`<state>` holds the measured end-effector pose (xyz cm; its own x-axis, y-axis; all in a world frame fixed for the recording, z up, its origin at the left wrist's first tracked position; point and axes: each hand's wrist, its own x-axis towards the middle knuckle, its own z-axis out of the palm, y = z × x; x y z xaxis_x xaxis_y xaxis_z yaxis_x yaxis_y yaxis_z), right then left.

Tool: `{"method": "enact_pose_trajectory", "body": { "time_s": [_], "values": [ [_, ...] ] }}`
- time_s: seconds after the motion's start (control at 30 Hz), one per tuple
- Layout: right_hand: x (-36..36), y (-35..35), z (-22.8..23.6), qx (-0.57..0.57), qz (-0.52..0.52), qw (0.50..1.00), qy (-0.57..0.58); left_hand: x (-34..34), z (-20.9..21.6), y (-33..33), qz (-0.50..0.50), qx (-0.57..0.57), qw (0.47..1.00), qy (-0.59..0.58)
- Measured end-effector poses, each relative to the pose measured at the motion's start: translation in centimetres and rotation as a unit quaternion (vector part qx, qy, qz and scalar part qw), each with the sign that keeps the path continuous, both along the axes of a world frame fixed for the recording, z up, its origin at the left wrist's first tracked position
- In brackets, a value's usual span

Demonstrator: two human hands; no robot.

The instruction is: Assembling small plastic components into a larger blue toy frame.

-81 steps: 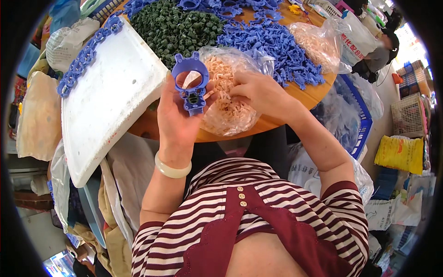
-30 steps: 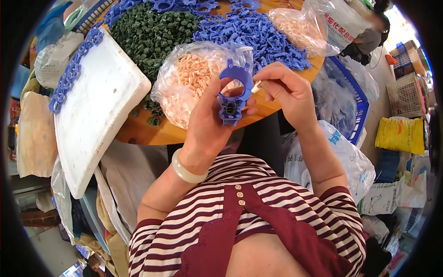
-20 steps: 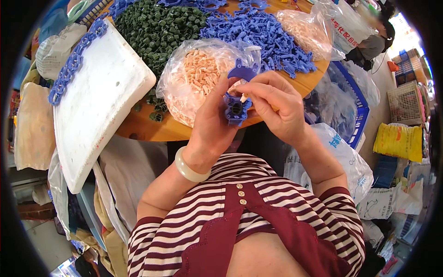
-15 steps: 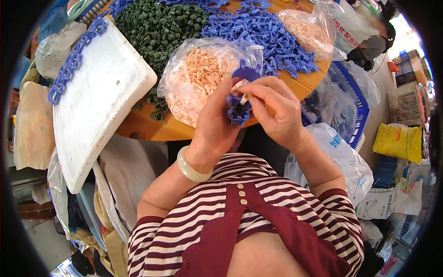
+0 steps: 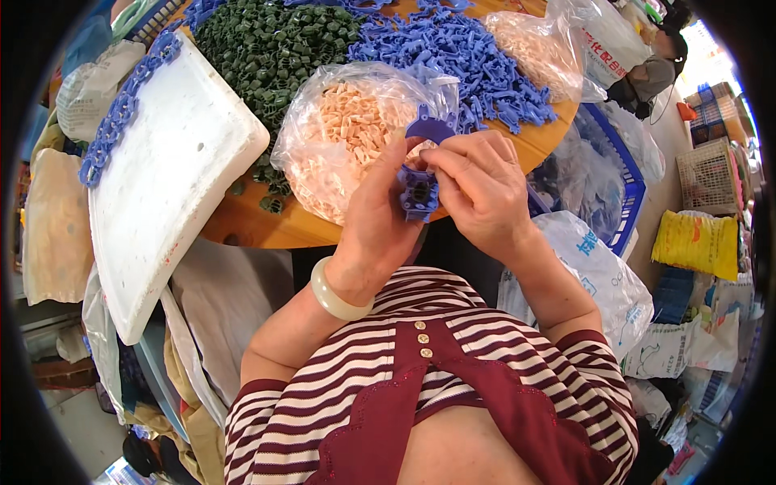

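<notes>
My left hand (image 5: 378, 194) is closed around a blue plastic part (image 5: 419, 194), which has a curved upper piece and a boxy lower end with a dark middle. My right hand (image 5: 483, 184) pinches at the right side of this part, thumb and fingers pressed together; what is between the fingertips is hidden. Just behind my left hand, a clear plastic bag (image 5: 311, 121) lies open, full of small peach-coloured plastic pieces (image 5: 356, 121). Past it, a heap of blue plastic parts (image 5: 453, 61) covers the round wooden table (image 5: 279, 229).
Dark green plastic pieces (image 5: 275, 56) are piled at the back left. A white foam board (image 5: 174, 170) leans at the table's left, blue parts along its edge. Another bag of pale pieces (image 5: 537, 61) sits back right. A blue basket (image 5: 626, 174) with plastic bags stands right of the table.
My right fingertips have closed in on the blue part, and the small pale piece seen in them earlier is now hidden. My left hand keeps its hold.
</notes>
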<state>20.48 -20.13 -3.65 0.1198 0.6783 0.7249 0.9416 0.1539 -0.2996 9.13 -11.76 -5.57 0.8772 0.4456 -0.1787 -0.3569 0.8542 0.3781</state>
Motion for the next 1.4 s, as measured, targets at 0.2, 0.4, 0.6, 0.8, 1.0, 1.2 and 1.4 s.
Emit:
{"method": "enact_pose_trajectory", "body": {
  "time_s": [0.2, 0.4, 0.6, 0.8, 1.0, 1.2, 1.4],
  "values": [
    [0.9, -0.7, 0.5, -0.052, 0.046, 0.997, 0.027, 0.3, -0.3, -0.1, 0.004, -0.008, 0.999, 0.053],
    [2.1, -1.3, 1.1, -0.05, 0.079, 0.993, 0.065, 0.4, -0.6, 0.1, -0.018, -0.012, 0.999, -0.027],
    [1.2, -0.9, 0.8, -0.026, 0.093, 0.992, 0.078, 0.4, 0.4, -0.3, -0.021, -0.002, 0.999, 0.023],
    [0.8, -0.6, 0.1, -0.01, 0.054, 0.998, 0.04, 0.4, -0.2, -0.5, -0.008, 0.035, 0.999, 0.013],
    [0.0, -1.1, 1.1, -0.029, 0.033, 0.999, 0.007, 0.4, 0.0, -0.8, 0.01, 0.064, 0.997, 0.04],
    [-0.6, -1.4, 1.9, -0.06, 0.021, 0.997, -0.045, 0.4, -0.4, -0.8, 0.005, 0.064, 0.998, -0.012],
    [-0.2, -0.8, 1.5, -0.042, -0.001, 0.998, 0.045, 0.3, 0.0, -0.8, -0.002, 0.041, 0.999, 0.004]
  ]
}}
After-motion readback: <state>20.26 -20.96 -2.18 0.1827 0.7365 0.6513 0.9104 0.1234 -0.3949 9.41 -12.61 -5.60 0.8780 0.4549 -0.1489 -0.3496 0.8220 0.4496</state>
